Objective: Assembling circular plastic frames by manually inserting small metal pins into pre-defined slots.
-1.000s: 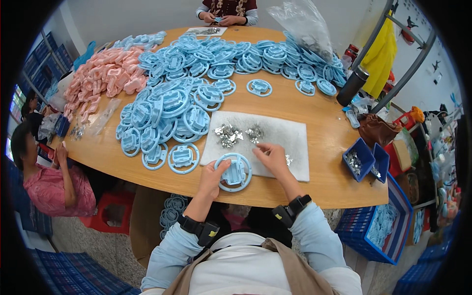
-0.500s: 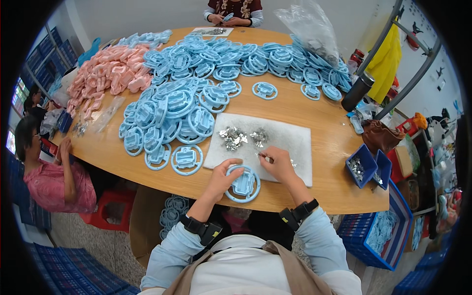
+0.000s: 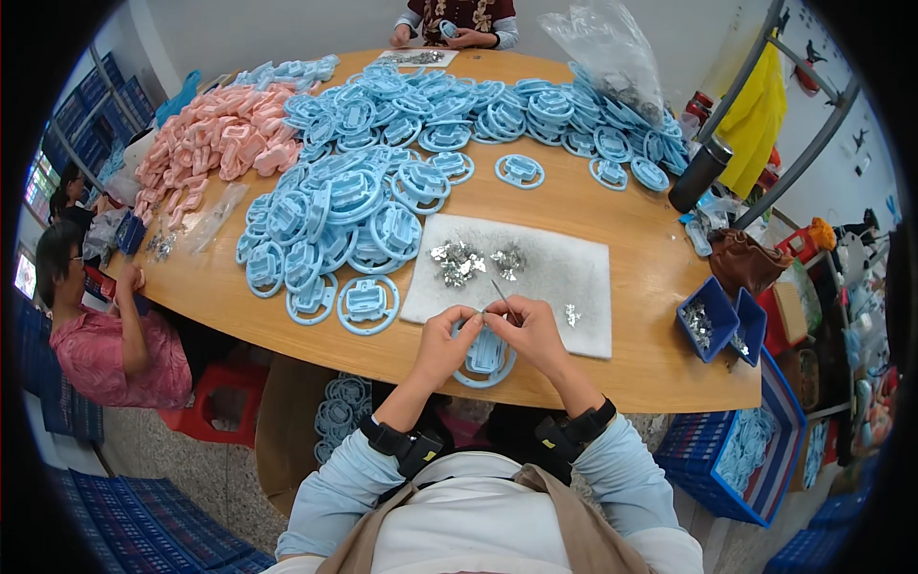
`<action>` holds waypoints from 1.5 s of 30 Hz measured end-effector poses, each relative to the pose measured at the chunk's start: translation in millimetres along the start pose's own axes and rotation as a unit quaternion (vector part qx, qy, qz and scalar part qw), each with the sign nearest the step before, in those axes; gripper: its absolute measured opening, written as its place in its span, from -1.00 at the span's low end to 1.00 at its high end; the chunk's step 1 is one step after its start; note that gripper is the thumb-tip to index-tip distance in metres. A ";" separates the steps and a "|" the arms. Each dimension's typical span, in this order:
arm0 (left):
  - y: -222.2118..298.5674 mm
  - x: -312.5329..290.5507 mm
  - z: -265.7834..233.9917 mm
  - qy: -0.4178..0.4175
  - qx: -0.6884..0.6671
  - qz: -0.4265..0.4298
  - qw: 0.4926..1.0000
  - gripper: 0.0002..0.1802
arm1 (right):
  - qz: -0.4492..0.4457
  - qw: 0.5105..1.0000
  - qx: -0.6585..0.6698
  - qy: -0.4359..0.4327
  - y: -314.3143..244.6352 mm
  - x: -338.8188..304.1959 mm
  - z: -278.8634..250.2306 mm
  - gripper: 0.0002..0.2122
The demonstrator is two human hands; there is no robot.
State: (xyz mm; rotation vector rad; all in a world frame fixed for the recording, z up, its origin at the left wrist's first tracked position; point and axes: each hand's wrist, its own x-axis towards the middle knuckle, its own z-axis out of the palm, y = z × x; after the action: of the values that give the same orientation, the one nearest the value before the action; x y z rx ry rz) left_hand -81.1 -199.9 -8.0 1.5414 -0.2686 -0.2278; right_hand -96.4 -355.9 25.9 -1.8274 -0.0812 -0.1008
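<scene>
My right hand [image 3: 533,332] is closed round a thin pointed metal tool [image 3: 501,296], probably tweezers, its slim end slanting up over the white mat [image 3: 574,253]. The fingers of my left hand [image 3: 446,342] are pinched together, their tips meeting those of my right hand. Whatever is between the left fingertips is too small or hidden to make out. Just under both hands a light blue ring-shaped plastic part [image 3: 486,357] with a boxy centre lies at the table's near edge, partly covered by them. Small shiny metal pieces [image 3: 458,262] sit in heaps on the mat.
A big pile of blue ring parts [image 3: 330,206] and pink plastic parts [image 3: 225,134] covers the table's left and far side. Blue bins [image 3: 701,322] of metal pieces and a dark flask [image 3: 701,174] stand at the right. Two co-workers sit left [image 3: 120,335] and opposite [image 3: 459,19].
My right hand has come from the mat back toward my left hand, and their fingertips now meet above the blue part. My left hand has shifted slightly right, off the part's side.
</scene>
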 end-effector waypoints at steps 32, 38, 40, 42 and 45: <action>20.4 -10.9 -7.9 0.035 -0.132 -0.087 0.987 -0.68 | 0.062 0.996 -0.067 -0.022 -0.7 -13.1 3.1 -0.65; 23.5 -27.6 -22.4 0.029 -0.237 -0.155 0.959 -0.63 | 0.078 0.997 -0.026 -0.006 -19.8 -12.3 15.6 -0.61; 20.1 -39.6 -37.6 -0.008 -0.343 -0.291 0.893 -0.63 | 0.055 0.997 -0.054 -0.021 -26.1 -13.0 24.5 -0.60; 23.9 -51.5 -46.0 0.010 -0.328 -0.261 0.908 -0.63 | 0.020 0.995 -0.078 -0.055 -28.9 -16.3 39.5 -0.60; 30.2 -69.8 -62.4 0.076 -0.256 -0.237 0.934 -0.70 | -0.079 0.991 -0.064 -0.082 -21.2 -18.0 67.0 -0.64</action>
State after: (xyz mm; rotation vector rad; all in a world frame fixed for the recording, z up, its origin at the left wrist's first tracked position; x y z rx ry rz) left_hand -128.7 -118.3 19.6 1.0735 0.2786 -0.5119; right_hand -114.8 -285.8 27.2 -1.9530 -0.3415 -0.0678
